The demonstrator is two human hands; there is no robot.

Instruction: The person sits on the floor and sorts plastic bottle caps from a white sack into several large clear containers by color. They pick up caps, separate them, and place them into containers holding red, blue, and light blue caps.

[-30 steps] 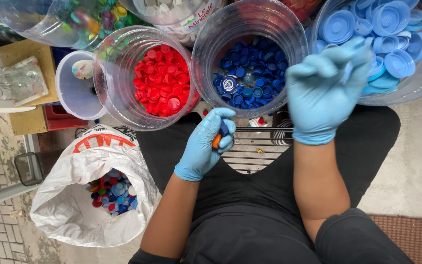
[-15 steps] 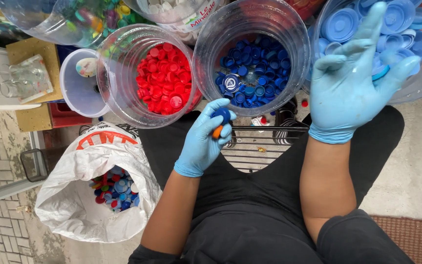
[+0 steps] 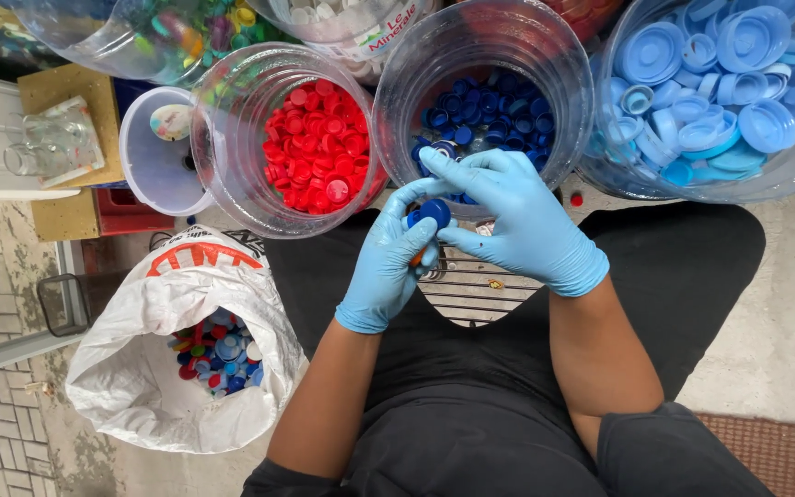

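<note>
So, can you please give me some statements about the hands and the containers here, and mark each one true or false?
1. The left hand holds a dark blue cap. True.
2. Both hands are bare. False: the right hand and the left wear light blue gloves.
3. The jar of red caps stands left of the jar of dark blue caps. True.
4. The white bag holds only red caps. False: mixed colours.

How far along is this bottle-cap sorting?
Well along: the red caps, dark blue caps and light blue caps already fill separate clear tubs. In hand: a dark blue cap, between left hand and right hand. Left: mixed caps in the white sack.
</note>
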